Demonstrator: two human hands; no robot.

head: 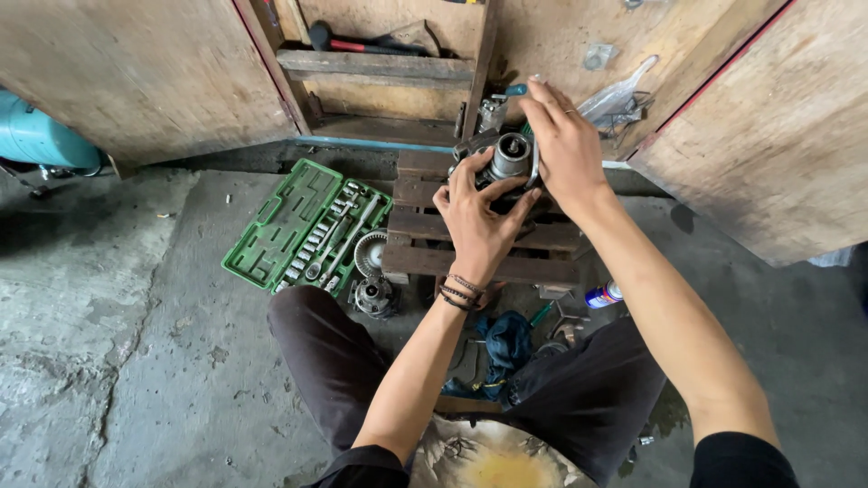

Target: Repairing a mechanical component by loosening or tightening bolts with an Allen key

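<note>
A grey metal machine part (509, 155) with a round hub rests on a low wooden slat pallet (425, 260). My left hand (479, 217) grips the near side of the part, fingers curled round its base. My right hand (562, 143) is laid over its right and far side, fingers bent against the metal, a ring on one finger. Both hands hold the same part. Bracelets circle my left wrist.
An open green socket set case (271, 235) lies left of the pallet, with a toothed gear (370, 251) and a small metal hub (374, 295) beside it. A blue rag (506, 345), spray can (601, 295) and loose tools lie by my knees. Wooden cabinet doors stand open behind.
</note>
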